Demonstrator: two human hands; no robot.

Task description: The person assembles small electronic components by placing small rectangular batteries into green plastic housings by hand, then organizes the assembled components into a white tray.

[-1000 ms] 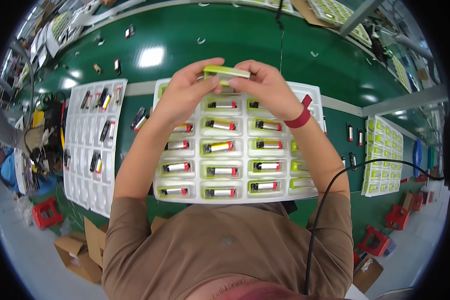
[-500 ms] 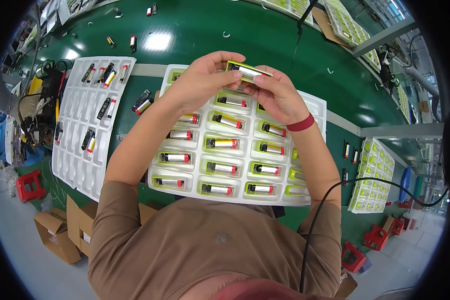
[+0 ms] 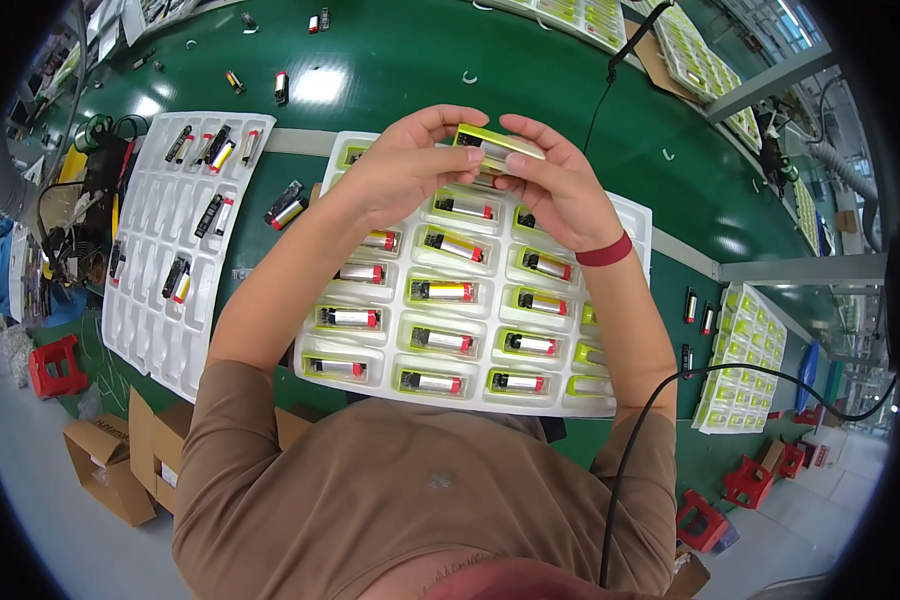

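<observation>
Left hand (image 3: 400,165) and right hand (image 3: 565,190): both pinching one lime-edged case (image 3: 500,145) above far half of white tray (image 3: 632,220); red-ended batteries (image 3: 442,291) in tray pockets

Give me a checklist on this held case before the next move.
1. Left hand gripping the green case: ok, thumb and fingers pinch it.
2. Right hand fully gripping it: cannot tell; thumb at it, index finger raised.
3. Contents seated inside: cannot tell; thumbs and angle hide much.
4. Case lifted off the white tray: ok.
5. Black cable clear of both hands: ok.
6. Nearest right-column case loaded: not ok, looks empty.
</observation>
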